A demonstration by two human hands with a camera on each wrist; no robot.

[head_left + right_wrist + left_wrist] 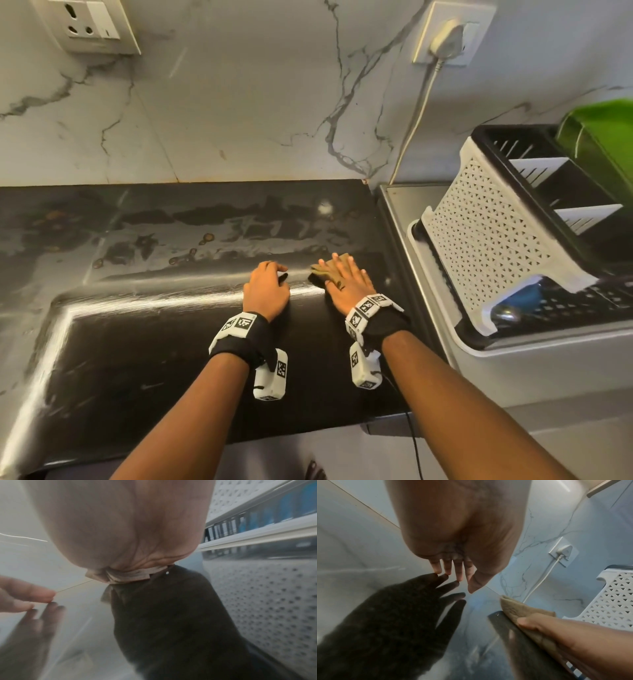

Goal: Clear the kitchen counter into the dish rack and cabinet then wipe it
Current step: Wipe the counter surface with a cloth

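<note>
The black stone counter (164,346) is bare and shows wet streaks and smears toward the wall. My right hand (346,274) lies flat, fingers straight, pressing a folded tan cloth (323,270) onto the counter near its right end. The cloth (518,609) pokes out ahead of the right hand (556,627) in the left wrist view, and its folded edge (126,576) shows under the palm in the right wrist view. My left hand (274,275) rests beside it with its fingertips (452,570) on the counter and holds nothing.
A white and black dish rack (496,219) stands on a steel drainboard (404,209) just right of the cloth. It holds a green item (603,137), with something blue (527,298) below. A plug (445,37) and its cable (414,130) hang on the marble wall.
</note>
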